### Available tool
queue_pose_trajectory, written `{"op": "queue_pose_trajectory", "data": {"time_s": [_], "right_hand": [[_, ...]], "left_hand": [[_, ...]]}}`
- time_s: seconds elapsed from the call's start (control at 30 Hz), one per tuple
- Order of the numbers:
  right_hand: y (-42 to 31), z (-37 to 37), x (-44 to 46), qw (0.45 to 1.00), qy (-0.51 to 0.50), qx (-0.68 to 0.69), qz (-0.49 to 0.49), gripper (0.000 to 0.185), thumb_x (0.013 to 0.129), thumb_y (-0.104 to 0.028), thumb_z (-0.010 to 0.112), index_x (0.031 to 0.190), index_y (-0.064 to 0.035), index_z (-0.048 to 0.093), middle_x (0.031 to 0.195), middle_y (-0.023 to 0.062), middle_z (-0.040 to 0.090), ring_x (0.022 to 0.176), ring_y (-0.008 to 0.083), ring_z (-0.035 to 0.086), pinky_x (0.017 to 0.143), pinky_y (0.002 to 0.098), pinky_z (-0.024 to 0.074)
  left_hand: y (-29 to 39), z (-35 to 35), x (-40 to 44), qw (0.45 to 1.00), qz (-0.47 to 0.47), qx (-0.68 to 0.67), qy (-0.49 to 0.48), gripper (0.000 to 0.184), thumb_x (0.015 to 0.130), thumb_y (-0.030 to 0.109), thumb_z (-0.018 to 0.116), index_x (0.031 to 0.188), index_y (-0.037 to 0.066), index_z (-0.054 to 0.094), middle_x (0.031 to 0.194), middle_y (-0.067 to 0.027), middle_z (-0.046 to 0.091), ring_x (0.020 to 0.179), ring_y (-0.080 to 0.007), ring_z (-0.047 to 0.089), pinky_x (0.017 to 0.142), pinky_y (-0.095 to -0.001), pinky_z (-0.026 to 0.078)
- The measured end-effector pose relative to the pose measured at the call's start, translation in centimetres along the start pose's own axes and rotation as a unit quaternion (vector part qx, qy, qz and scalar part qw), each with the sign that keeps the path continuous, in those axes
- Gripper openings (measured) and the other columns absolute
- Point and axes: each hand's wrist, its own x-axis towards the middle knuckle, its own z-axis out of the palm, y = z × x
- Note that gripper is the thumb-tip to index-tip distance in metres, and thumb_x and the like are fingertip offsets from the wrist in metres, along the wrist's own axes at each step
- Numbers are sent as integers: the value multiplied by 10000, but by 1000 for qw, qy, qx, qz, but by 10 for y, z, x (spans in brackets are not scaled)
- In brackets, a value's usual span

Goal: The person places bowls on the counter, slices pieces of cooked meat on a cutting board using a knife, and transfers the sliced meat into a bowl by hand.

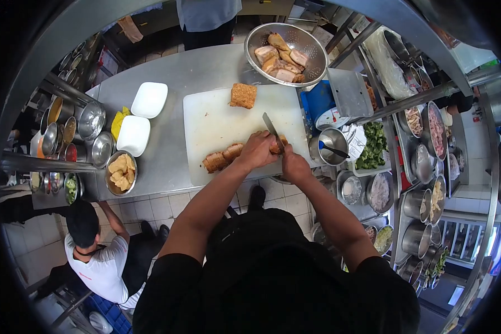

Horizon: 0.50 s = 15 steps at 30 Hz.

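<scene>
My right hand (pixel 295 166) grips the handle of a kitchen knife (pixel 271 127), its blade pointing away from me over the white cutting board (pixel 209 119). Close beside the blade, my left hand (pixel 257 150) presses on a piece of roast pork, its fingers bent and partly hidden. A bit of the roast pork (pixel 283 142) shows between hand and knife. Left of my hand lies a row of cut pork pieces (pixel 222 157) with browned tops. Farther up the board rests a separate block of crispy pork (pixel 243 96).
A steel colander (pixel 253 42) of cooked meat stands at the back, near a scale (pixel 331 118). Two white dishes (pixel 149 100) and a bowl of yellowish pieces (pixel 122 172) are on the left. A steel pot (pixel 329 158) stands right. A person in white (pixel 97 261) is lower left; another stands beyond the counter.
</scene>
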Motion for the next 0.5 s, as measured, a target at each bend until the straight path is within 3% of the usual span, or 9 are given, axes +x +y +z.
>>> {"op": "queue_pose_trajectory", "data": {"time_s": [0.07,0.17,0.33,0.5], "right_hand": [[-4,-18,-8,999,-7,-17,34,245,974,-153,405,1162,2,385,863,373,645,861,520,651,789,598,502],[-15,-29,-22,1000,-8,0,23,249,979,-170,402,1167,-7,392,867,372,647,849,521,653,787,602,502],[-17,-23,-12,1000,-23,-17,14,271,947,-110,405,1176,33,392,890,377,648,867,513,659,805,586,508],[-4,-39,-39,991,-113,-62,22,280,934,-85,407,1165,73,383,931,378,650,887,505,665,821,579,511]], "left_hand": [[8,-9,-1,999,-18,37,-11,465,616,272,819,967,62,598,994,-127,601,1052,-348,567,964,-442,422],[10,-15,-6,998,-14,62,-1,434,617,288,803,944,77,611,1014,-107,587,1103,-314,531,1007,-426,375],[9,-13,-2,996,-32,75,-33,374,617,296,797,882,85,638,999,-97,604,1098,-292,533,1016,-408,365],[7,-9,-3,997,-36,62,-23,346,618,287,798,855,82,652,955,-86,630,1073,-275,555,1009,-395,374]]}}
